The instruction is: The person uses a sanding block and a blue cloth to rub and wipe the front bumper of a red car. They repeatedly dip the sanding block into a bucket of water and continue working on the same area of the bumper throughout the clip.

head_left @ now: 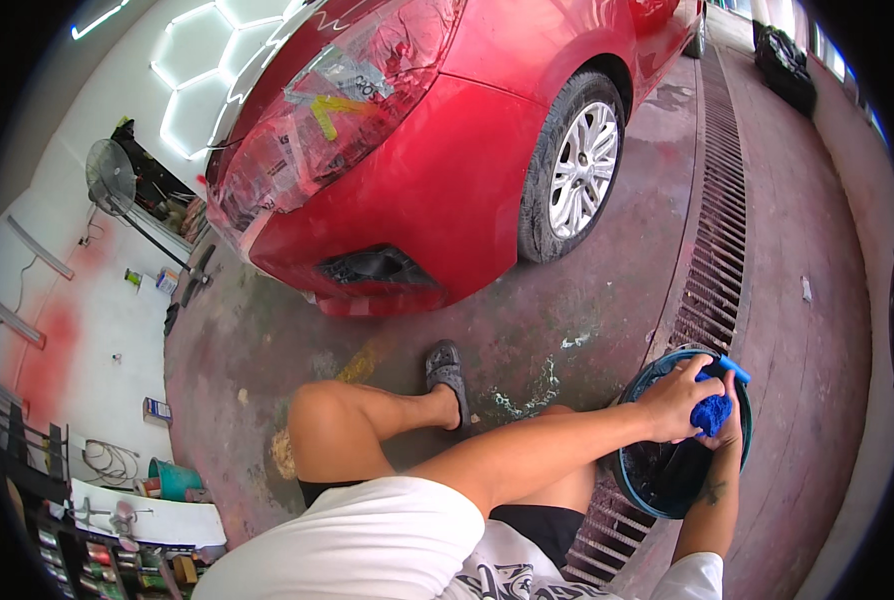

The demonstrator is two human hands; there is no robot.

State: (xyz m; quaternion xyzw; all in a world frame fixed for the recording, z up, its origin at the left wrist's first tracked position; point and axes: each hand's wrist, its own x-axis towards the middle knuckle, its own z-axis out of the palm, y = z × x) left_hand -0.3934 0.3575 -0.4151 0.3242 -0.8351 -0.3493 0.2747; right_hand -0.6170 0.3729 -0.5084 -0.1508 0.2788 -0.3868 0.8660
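Over the bucket (635, 497), left hand (671, 402) and right hand (730, 428) both gripped a bunched blue cloth (711, 413), presumably so drips landed inside.

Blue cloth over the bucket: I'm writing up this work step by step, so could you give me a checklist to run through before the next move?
1. Blue cloth gripped: ok, held by both the left hand and the right hand.
2. A hand free for something else: not ok, both are on the cloth.
3. Bucket upright beneath the hands: ok.
4. Water level in the bucket: cannot tell, the inside is dark and partly hidden.
5. Cloth wrung out: cannot tell.
6. Headlight masking on the red car: ok, film and tape cover it.
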